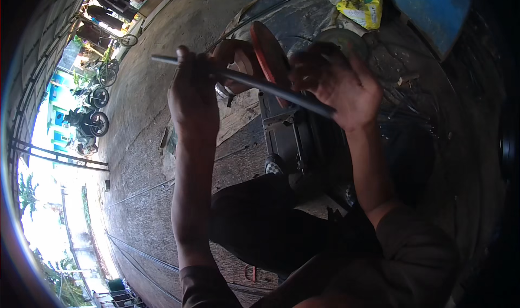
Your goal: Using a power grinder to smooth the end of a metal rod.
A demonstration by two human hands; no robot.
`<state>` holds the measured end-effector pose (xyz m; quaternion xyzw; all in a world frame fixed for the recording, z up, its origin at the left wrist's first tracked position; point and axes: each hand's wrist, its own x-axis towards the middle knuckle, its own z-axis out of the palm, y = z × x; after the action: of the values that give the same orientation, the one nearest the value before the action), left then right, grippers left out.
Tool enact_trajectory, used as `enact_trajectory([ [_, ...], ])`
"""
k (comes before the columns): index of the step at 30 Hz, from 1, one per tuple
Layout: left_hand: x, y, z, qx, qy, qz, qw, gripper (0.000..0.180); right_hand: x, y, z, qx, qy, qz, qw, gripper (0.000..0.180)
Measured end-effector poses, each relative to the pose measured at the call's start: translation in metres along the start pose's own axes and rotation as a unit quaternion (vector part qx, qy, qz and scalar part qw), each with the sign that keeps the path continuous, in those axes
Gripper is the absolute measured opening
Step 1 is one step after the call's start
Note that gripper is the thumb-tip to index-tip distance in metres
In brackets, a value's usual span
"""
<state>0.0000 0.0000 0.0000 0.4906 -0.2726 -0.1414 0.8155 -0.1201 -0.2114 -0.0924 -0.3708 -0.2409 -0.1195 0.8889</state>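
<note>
My left hand (194, 94) is closed around a straight dark grey metal bar (260, 84). The bar slants across the view, from the upper left down to my right hand (349, 94). Its lower end meets or overlaps the heel of that palm; I cannot tell whether they touch. The right fingers are apart and partly bent, blurred and in shadow. Behind the bar stands a machine that looks like a cut-off saw, with a red round guard or disc (265, 50) and a grey metal base (281, 137). The bar hides part of the disc.
My bent leg in dark trousers (254, 210) is close to the machine. Long thin rods (143, 254) lie on the worn floor (141, 140). A yellow and white sack (363, 9) and a blue panel (433, 13) are at the far right. Motorcycles (93, 122) stand along the left.
</note>
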Motion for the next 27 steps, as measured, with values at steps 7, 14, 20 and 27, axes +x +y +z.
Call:
enact_trajectory([
  [7, -0.011, -0.014, -0.007, 0.156, 0.054, -0.011, 0.986, 0.028, -0.001, 0.001, 0.05, 0.36, 0.056, -0.112, 0.924, 0.058],
  [14, -0.02, -0.022, 0.012, 0.315, 0.075, -0.013, 0.946, 0.04, -0.006, 0.0, 0.044, 0.377, 0.1, -0.126, 0.912, 0.056],
  [20, -0.02, -0.022, 0.013, 0.055, 0.066, 0.003, 0.996, 0.022, -0.006, -0.002, 0.044, 0.387, 0.09, -0.13, 0.909, 0.057],
  [27, -0.015, -0.018, 0.003, 0.339, 0.042, 0.027, 0.94, 0.033, -0.002, 0.01, 0.029, 0.316, 0.134, -0.105, 0.933, 0.052],
])
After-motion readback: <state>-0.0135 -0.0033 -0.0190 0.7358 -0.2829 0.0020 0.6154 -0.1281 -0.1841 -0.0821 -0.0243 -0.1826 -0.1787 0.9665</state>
